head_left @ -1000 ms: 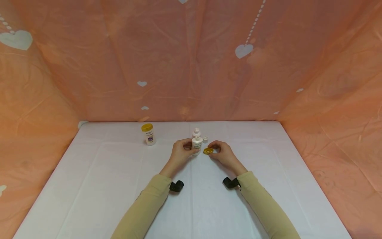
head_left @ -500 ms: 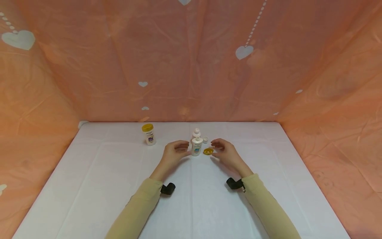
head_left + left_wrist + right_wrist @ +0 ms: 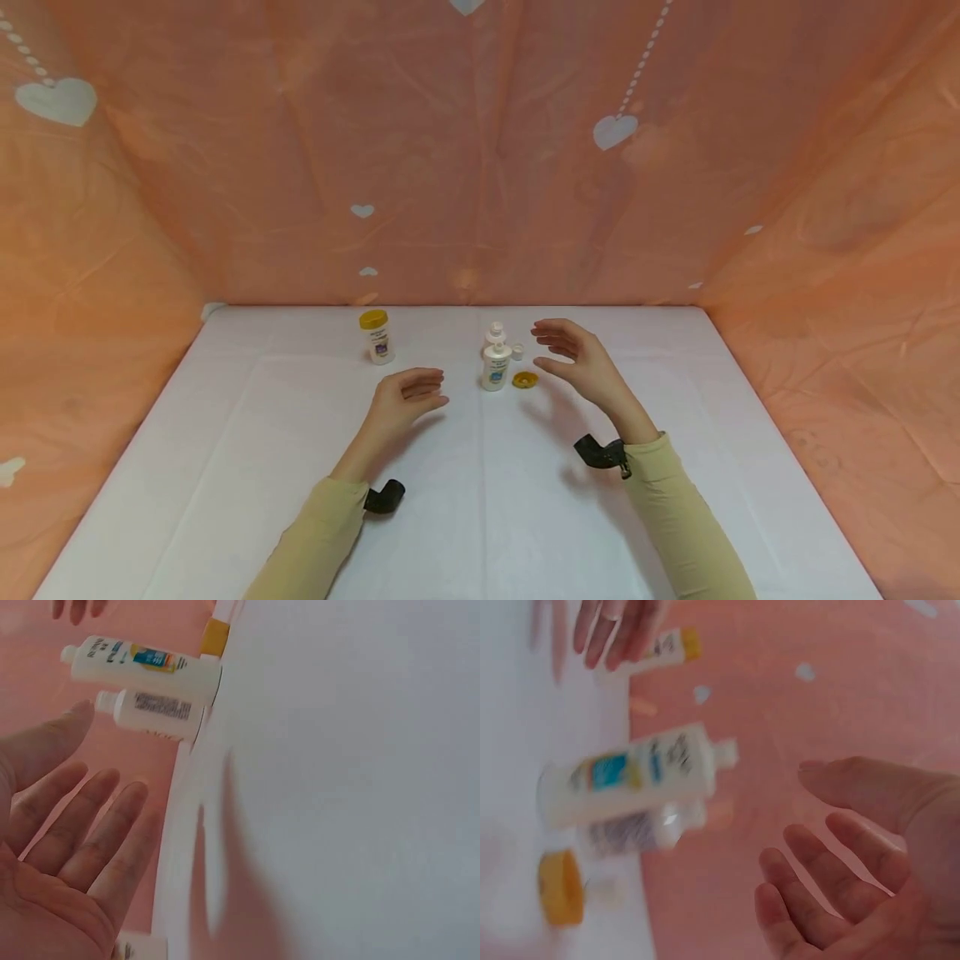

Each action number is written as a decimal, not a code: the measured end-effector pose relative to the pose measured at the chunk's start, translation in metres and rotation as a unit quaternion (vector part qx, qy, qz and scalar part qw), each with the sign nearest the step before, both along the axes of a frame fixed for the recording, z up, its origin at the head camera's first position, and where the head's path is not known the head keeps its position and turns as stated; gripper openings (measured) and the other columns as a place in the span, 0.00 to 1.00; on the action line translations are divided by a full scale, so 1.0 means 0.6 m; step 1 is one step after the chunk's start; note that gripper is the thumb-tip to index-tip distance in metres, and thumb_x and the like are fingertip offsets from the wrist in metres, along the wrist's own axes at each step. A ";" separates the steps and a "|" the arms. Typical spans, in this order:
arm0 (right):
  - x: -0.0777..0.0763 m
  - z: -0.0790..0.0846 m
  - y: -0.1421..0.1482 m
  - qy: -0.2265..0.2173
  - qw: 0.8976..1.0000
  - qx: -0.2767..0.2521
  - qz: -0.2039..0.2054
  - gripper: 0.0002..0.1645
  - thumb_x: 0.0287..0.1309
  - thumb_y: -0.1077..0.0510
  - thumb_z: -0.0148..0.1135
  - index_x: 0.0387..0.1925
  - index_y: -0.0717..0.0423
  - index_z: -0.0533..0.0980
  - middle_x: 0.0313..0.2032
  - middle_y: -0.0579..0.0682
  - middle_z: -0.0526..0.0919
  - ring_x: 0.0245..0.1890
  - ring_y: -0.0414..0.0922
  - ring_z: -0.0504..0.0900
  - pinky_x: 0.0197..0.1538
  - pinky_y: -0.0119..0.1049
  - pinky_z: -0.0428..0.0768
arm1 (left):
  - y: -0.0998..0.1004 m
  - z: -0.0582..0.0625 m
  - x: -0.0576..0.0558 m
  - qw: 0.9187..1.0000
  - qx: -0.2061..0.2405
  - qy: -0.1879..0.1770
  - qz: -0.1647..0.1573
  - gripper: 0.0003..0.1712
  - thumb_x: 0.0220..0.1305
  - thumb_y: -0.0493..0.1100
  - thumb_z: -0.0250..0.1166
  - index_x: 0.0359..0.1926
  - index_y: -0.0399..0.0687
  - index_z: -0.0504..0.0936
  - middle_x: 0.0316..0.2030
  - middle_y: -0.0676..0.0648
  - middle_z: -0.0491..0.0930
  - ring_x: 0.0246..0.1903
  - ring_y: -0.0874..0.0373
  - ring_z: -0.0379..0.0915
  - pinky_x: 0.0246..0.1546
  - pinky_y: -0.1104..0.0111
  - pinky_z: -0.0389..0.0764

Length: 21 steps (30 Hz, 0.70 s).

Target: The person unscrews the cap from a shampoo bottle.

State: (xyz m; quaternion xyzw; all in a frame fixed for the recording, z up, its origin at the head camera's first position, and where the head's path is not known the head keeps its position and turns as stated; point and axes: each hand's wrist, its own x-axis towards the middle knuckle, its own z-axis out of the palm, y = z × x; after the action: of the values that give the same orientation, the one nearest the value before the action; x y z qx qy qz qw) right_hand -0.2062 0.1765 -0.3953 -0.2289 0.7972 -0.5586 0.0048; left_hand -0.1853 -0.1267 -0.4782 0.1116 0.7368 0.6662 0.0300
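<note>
Two uncapped white bottles stand upright mid-table: a front bottle [image 3: 496, 372] with a blue label patch, and a rear bottle [image 3: 494, 335] partly hidden behind it. To their right lie a yellow cap [image 3: 525, 380] and a small white cap [image 3: 517, 352]. My left hand [image 3: 401, 404] is held left of the bottles, apart from them, fingers relaxed and holding nothing. My right hand [image 3: 581, 362] hovers above the table to the right of the caps, its fingers loosely bent around nothing. Both bottles [image 3: 142, 667] also appear in the left wrist view.
A white jar with a yellow lid [image 3: 377, 337] stands at the back left. The white-covered table [image 3: 480, 500] meets a peach curtain [image 3: 480, 167] with heart prints at its back and sides.
My left hand has let go of the front bottle and drawn back left and nearer. My right hand has left the yellow cap, rising to the right. Bottles and caps stay put.
</note>
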 end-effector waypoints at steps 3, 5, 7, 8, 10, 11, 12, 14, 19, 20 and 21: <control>-0.003 0.003 -0.013 0.012 1.000 -0.016 0.017 0.30 0.56 0.67 0.67 0.60 0.58 0.70 0.56 0.58 0.75 0.58 0.53 0.72 0.62 0.48 0.68 | -0.020 0.004 0.011 1.000 -0.016 0.008 0.007 0.27 0.53 0.33 0.72 0.53 0.28 0.77 0.50 0.30 0.77 0.50 0.40 0.75 0.49 0.68 0.79; -0.004 0.005 -0.026 0.017 0.999 -0.026 0.030 0.30 0.56 0.65 0.67 0.60 0.56 0.70 0.56 0.57 0.75 0.58 0.51 0.73 0.62 0.45 0.69 | -0.033 0.006 0.016 0.999 -0.029 0.013 0.014 0.26 0.53 0.33 0.73 0.53 0.28 0.77 0.49 0.30 0.78 0.49 0.40 0.76 0.48 0.68 0.79; -0.002 0.011 -0.043 0.019 0.998 -0.035 0.046 0.29 0.56 0.66 0.67 0.59 0.57 0.71 0.56 0.56 0.75 0.57 0.51 0.73 0.62 0.45 0.69 | -0.047 0.008 0.019 0.999 -0.040 0.021 0.024 0.26 0.52 0.34 0.73 0.52 0.28 0.77 0.48 0.30 0.78 0.48 0.41 0.77 0.48 0.69 0.79; -0.002 0.014 -0.051 0.019 0.998 -0.037 0.053 0.29 0.56 0.67 0.66 0.59 0.57 0.70 0.56 0.56 0.75 0.57 0.51 0.73 0.62 0.45 0.69 | -0.053 0.010 0.021 0.998 -0.043 0.022 0.028 0.26 0.52 0.35 0.73 0.52 0.28 0.78 0.47 0.30 0.78 0.48 0.41 0.77 0.47 0.69 0.79; 0.000 0.020 -0.069 0.015 0.997 -0.038 0.064 0.28 0.57 0.66 0.66 0.59 0.57 0.71 0.56 0.54 0.75 0.57 0.51 0.73 0.62 0.44 0.69 | -0.068 0.011 0.023 0.998 -0.053 0.021 0.041 0.27 0.52 0.37 0.74 0.53 0.30 0.78 0.48 0.31 0.79 0.47 0.43 0.78 0.46 0.70 0.80; 0.001 0.022 -0.077 0.012 0.997 -0.039 0.068 0.29 0.57 0.66 0.66 0.60 0.57 0.70 0.56 0.53 0.75 0.57 0.51 0.73 0.62 0.44 0.69 | -0.074 0.012 0.024 0.997 -0.055 0.019 0.049 0.27 0.53 0.37 0.74 0.53 0.30 0.78 0.48 0.31 0.79 0.47 0.43 0.78 0.45 0.71 0.80; 0.003 0.024 -0.086 0.009 0.996 -0.041 0.072 0.29 0.57 0.67 0.66 0.60 0.57 0.70 0.56 0.52 0.75 0.58 0.51 0.73 0.62 0.45 0.69 | -0.081 0.013 0.024 0.997 -0.055 0.016 0.058 0.27 0.52 0.38 0.74 0.53 0.31 0.78 0.49 0.32 0.78 0.48 0.44 0.78 0.45 0.72 0.80; 0.005 0.030 -0.103 -0.001 0.995 -0.053 0.084 0.29 0.56 0.68 0.66 0.60 0.60 0.70 0.57 0.53 0.75 0.58 0.53 0.72 0.63 0.48 0.68 | -0.094 0.014 0.025 0.995 -0.056 0.009 0.079 0.28 0.52 0.39 0.74 0.53 0.32 0.78 0.50 0.33 0.78 0.48 0.44 0.78 0.43 0.73 0.80; 0.018 0.057 -0.144 0.004 0.991 -0.075 0.113 0.30 0.54 0.73 0.65 0.59 0.67 0.68 0.57 0.60 0.74 0.58 0.60 0.71 0.63 0.53 0.67 | -0.121 0.015 0.023 0.991 -0.059 -0.005 0.119 0.30 0.52 0.40 0.75 0.55 0.33 0.77 0.53 0.34 0.77 0.49 0.44 0.77 0.41 0.75 0.80; 0.019 0.060 -0.151 0.008 0.990 -0.075 0.116 0.30 0.54 0.73 0.65 0.59 0.67 0.69 0.57 0.61 0.74 0.58 0.61 0.71 0.63 0.53 0.67 | -0.125 0.014 0.022 0.990 -0.061 -0.008 0.124 0.30 0.52 0.40 0.75 0.55 0.32 0.77 0.53 0.34 0.76 0.50 0.44 0.77 0.41 0.75 0.80; 0.019 0.063 -0.158 0.013 0.990 -0.077 0.120 0.30 0.54 0.73 0.64 0.59 0.68 0.69 0.56 0.62 0.74 0.58 0.62 0.71 0.62 0.53 0.67 | -0.129 0.014 0.021 0.990 -0.062 -0.011 0.128 0.30 0.52 0.40 0.75 0.55 0.32 0.77 0.54 0.34 0.76 0.50 0.44 0.77 0.41 0.76 0.79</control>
State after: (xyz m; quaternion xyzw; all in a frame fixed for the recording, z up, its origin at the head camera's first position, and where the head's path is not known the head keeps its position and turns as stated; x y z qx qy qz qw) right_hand -0.1947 0.0817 -0.3576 -0.3297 0.7189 -0.6104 0.0436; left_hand -0.1729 -0.2043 -0.4700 0.0067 0.7847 0.6185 -0.0405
